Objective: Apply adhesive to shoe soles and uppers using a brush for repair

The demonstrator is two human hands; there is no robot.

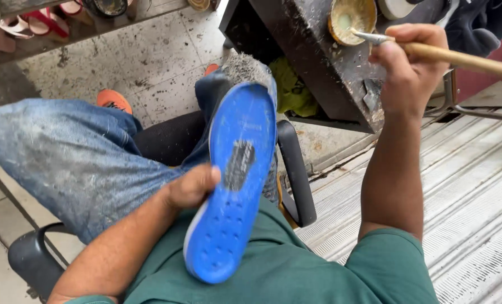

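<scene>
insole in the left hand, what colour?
Bright blue insole, with a dark grey patch near its middle; left hand grips its edge. Head view.

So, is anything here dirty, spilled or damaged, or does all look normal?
Yes. The dark workbench is spattered with pale dried drips around the small bowl, where the right hand dips a brush. The blue insole in the left hand has a scuffed black patch mid-length. Nothing looks freshly spilled.

The brush handle (465, 58) runs off the right edge; its bristles are hidden in the bowl (351, 19).
</scene>
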